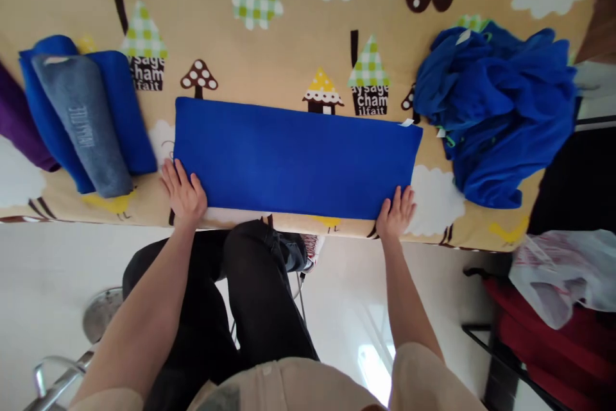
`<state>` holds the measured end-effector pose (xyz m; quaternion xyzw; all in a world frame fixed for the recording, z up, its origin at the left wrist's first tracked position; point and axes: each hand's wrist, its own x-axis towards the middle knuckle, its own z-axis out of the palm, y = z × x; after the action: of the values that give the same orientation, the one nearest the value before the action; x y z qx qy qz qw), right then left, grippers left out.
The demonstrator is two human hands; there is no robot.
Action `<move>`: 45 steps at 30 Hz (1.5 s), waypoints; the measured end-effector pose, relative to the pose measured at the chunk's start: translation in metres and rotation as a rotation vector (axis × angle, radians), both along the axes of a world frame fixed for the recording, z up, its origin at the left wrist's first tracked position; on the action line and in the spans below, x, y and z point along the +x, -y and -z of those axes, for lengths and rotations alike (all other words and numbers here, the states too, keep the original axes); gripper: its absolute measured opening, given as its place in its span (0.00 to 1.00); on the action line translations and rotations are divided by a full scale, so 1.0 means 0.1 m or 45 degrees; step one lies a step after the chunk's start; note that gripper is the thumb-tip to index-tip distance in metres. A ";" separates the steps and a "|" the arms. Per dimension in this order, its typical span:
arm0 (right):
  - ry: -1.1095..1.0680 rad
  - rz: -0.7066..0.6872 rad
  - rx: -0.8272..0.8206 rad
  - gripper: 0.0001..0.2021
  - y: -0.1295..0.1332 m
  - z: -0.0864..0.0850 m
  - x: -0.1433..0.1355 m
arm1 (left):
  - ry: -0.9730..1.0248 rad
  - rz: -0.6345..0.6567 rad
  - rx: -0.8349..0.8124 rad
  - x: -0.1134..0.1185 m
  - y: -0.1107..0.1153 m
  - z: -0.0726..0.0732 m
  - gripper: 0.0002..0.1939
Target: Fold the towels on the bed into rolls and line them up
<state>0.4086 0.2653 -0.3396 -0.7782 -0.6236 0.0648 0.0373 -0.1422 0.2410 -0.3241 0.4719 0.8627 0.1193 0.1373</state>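
A blue towel (293, 161), folded into a long flat rectangle, lies near the front edge of the table. My left hand (185, 193) rests on its near left corner with the fingers stretched out. At the near right corner, my right hand (396, 211) lies with its fingers extended, touching the towel's edge. A small white label (407, 122) sticks out at the far right corner of the towel. Neither hand is wrapped round anything.
Left on the patterned tablecloth (269, 65) are folded blue cloths (126, 109), a rolled grey-blue towel (84, 122) and a purple cloth (22, 122). A crumpled heap of blue cloth (500, 109) sits at right. Beyond the table's right edge is a plastic bag (568, 276).
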 end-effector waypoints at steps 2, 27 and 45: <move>-0.023 0.002 -0.024 0.32 0.03 -0.02 0.17 | -0.011 -0.068 -0.010 -0.11 0.13 -0.04 0.36; -0.167 -0.637 -0.529 0.25 -2.34 -0.75 -2.71 | 2.324 -1.366 0.087 2.58 0.41 -0.45 0.06; -0.430 -0.641 -0.399 0.12 -2.73 -0.79 -2.50 | 2.127 -1.295 0.359 2.84 0.43 -0.48 0.29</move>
<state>0.1582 0.5383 -0.2603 -0.5744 -0.7636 0.2951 0.0027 0.1417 0.1985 -0.2756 -0.1789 0.5664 0.5607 0.5769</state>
